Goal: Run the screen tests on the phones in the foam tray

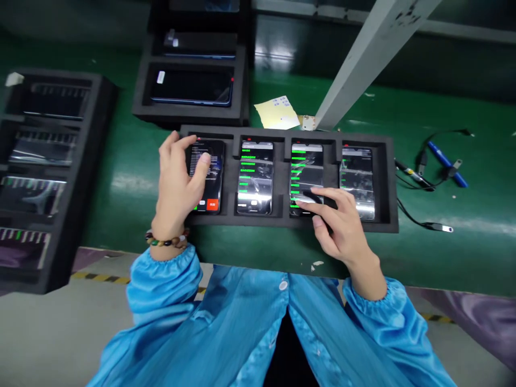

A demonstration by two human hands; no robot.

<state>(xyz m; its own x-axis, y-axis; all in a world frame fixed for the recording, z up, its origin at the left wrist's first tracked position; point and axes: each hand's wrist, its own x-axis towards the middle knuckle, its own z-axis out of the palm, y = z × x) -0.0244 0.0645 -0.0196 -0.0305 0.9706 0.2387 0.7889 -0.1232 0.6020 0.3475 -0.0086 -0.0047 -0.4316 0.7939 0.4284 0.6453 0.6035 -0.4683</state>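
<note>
A black foam tray (258,221) lies in front of me with a row of several smartphones in its slots, their screens lit. My left hand (179,174) is over the leftmost phone (213,180), thumb above its screen and fingers spread at the tray's left end. That screen shows text and a red button at the bottom. Beside it a second phone (256,177) shows green lines. My right hand (341,223) has its fingers stretched over the lower part of the third phone (306,169), a fingertip at the screen. The rightmost phone (358,177) is partly behind that hand.
Another foam tray with phones (193,114) stands behind; a third foam tray (94,113) is at the left. A yellow paper (276,114) lies by a grey post (363,59). Cables (419,220) and a blue pen (447,164) lie on the green table (435,258) at right.
</note>
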